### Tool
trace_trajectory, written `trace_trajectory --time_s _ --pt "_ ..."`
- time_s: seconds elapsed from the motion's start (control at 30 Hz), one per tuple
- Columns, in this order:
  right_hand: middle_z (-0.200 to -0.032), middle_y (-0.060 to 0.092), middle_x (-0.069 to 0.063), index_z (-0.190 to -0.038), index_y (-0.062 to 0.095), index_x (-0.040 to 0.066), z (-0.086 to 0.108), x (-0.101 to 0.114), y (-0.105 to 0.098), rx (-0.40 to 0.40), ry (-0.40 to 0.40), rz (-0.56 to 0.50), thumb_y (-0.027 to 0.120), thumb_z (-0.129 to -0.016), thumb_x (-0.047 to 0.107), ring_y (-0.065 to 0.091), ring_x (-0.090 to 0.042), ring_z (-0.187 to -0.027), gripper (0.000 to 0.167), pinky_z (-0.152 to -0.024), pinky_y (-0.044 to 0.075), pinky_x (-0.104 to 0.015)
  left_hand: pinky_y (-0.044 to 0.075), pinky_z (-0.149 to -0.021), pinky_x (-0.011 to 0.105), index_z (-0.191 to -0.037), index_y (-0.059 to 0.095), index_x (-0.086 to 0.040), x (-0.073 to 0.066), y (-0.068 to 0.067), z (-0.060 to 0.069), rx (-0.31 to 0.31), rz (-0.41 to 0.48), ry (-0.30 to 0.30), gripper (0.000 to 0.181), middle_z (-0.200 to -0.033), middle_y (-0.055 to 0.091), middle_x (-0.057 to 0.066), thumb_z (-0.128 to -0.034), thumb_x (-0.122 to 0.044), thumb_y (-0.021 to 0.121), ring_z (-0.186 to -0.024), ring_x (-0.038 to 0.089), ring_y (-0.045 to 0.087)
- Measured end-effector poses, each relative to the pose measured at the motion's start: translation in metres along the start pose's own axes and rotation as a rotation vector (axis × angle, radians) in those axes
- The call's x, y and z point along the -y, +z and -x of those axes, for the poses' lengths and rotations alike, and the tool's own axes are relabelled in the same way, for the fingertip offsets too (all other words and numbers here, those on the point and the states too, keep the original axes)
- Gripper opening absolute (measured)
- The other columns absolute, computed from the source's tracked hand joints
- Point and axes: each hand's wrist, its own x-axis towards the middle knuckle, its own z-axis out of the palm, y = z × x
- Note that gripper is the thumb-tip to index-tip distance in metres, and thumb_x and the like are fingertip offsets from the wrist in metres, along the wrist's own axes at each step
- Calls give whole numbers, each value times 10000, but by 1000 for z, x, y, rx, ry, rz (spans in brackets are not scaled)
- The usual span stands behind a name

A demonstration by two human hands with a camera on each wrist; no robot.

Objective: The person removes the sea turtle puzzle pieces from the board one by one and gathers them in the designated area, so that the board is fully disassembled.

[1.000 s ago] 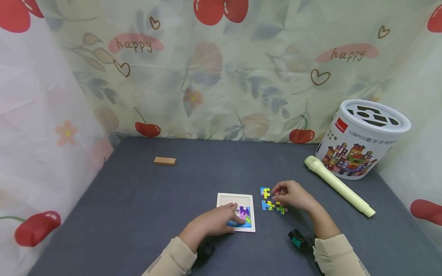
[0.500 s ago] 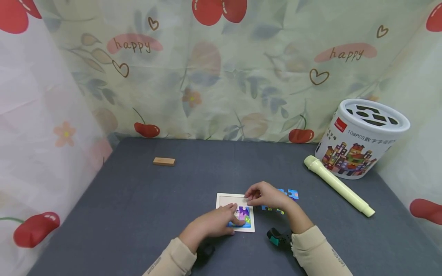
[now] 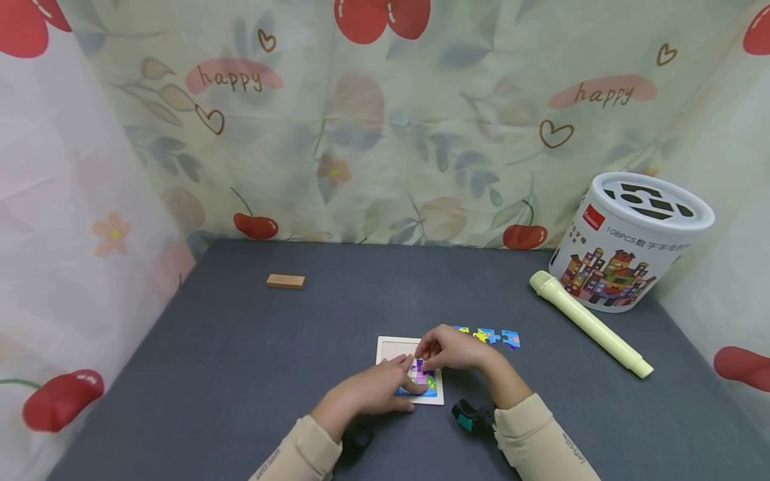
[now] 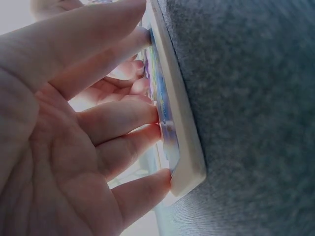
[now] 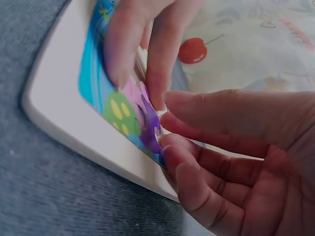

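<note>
Nearest, at the lower edge of the head view, a beige left sleeve (image 3: pixel 297 451) and a beige right sleeve (image 3: pixel 544 437), plus a black strap (image 3: pixel 472 417) with a teal patch near the right wrist. Just beyond, rests the left hand (image 3: pixel 373 389) on a pale puzzle frame (image 3: pixel 440 395) lying flat on the bench (image 3: pixel 240 334); fingers extended and apart, touching frame and pieces. Brings the right hand (image 3: pixel 460 349) over the frame's right side, fingers curled and drawn close together at a purple piece (image 5: pixel 150 123); cannot tell whether pinching anything. Inside the frame, beside the purple piece, also pink, green with yellow spots, and blue along the near edge; cream base showing in the far part. A little farther, right of the frame, loose puzzle pieces (image 3: pixel 510 339) in blue and yellow, partly hidden behind the right hand. Farther right, slantwise, a pale yellow stick (image 3: pixel 592 324). Well to the left, a small wooden block (image 3: pixel 285 281). Close behind the stick, a white canister (image 3: pixel 625 247) with a slotted lid. Farthest, a pale curtain (image 3: pixel 391 133) printed with cherries, leaves and hearts.
</note>
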Motion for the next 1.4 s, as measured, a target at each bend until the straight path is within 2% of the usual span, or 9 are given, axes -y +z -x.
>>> trace_trajectory --time_s 0.3,0.8,1.0,1.4 --pt "-695 607 -14 -866 671 -17 -1 -1 5 -41 45 -28 668 -811 26 506 -52 -587 70 -529 450 -187 308 -1096 483 -1218 633 -240 -2 -1 3 -10 -15 -6 373 -1463 364 193 -855 -163 664 -1390 318 298" --pt "-671 545 8 -831 641 -18 -3 -2 9 -83 26 -11 673 -780 6 476 -79 -601 65 -528 406 -179 315 -1099 460 -1209 640 -240 -4 -1 4 -23 -56 0 368 -1455 377 192 -859 -127 651 -1381 315 317" --pt "-709 579 -33 -840 640 -27 -3 -2 8 -98 16 -25 664 -790 -25 482 -73 -629 56 -552 420 -188 315 -1097 465 -1211 639 -240 -3 0 2 -25 -64 10 372 -1453 377 196 -857 -127 652 -1379 320 318" --pt "-729 614 -42 -848 658 -20 1 -4 4 -95 8 -51 639 -813 -27 514 -81 -650 40 -589 452 -189 322 -1095 457 -1215 633 -254 -5 -1 3 -8 -64 -13 367 -1457 382 177 -866 -142 648 -1385 304 314"
